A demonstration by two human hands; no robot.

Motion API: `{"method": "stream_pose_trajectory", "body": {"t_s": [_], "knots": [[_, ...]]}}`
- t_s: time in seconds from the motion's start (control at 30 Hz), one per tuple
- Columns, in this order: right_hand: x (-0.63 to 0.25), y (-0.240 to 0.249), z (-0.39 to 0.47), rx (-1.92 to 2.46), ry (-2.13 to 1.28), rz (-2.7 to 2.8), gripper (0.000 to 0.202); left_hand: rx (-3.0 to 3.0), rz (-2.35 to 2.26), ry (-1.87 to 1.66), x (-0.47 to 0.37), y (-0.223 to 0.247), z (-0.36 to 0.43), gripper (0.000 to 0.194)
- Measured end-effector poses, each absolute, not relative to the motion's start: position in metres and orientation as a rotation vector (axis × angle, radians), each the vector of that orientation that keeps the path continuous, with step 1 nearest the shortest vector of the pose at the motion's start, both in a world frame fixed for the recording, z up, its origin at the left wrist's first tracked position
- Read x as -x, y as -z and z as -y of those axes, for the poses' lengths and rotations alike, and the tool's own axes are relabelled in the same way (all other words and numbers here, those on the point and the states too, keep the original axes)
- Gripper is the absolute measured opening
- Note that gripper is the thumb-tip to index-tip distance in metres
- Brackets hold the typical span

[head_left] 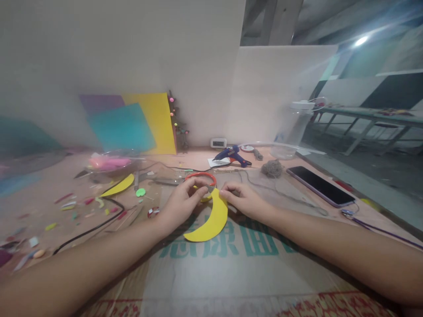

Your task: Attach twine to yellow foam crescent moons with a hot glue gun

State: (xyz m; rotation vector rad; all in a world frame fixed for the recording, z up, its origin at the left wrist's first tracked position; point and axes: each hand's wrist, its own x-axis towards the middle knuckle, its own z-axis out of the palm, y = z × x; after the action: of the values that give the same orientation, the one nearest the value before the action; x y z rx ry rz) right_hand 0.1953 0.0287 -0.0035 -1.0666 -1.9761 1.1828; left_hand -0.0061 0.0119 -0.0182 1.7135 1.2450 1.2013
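A yellow crescent-shaped piece (214,220) hangs from its upper tip between my two hands, its lower tip pointing left. My left hand (185,200) is pinched near that upper tip, with something small and grey at its fingertips that I cannot make out. With thumb and fingers closed, my right hand (243,199) grips the crescent's right upper edge. Just behind the hands lie scissors with red-orange handles (211,176), partly hidden by my left hand. Another yellow crescent (120,186) rests on the table at the left.
Behind the hands are a blue glue gun (231,154), a small white clock (218,143) and a grey yarn ball (272,168). A phone (319,186) lies at right, near a clear jug (292,127). Clay scraps and a black cable (99,226) are at left.
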Motion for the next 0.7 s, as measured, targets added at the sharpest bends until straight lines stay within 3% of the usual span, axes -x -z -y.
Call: {"method": "stream_pose_trajectory", "body": {"t_s": [0.7], "knots": [[-0.1956,-0.0019,-0.0264,1.078,-1.023,2.05,0.02,-1.733,-1.253,-1.215,0.0063,0.0165,-0.0116,0.026]]}}
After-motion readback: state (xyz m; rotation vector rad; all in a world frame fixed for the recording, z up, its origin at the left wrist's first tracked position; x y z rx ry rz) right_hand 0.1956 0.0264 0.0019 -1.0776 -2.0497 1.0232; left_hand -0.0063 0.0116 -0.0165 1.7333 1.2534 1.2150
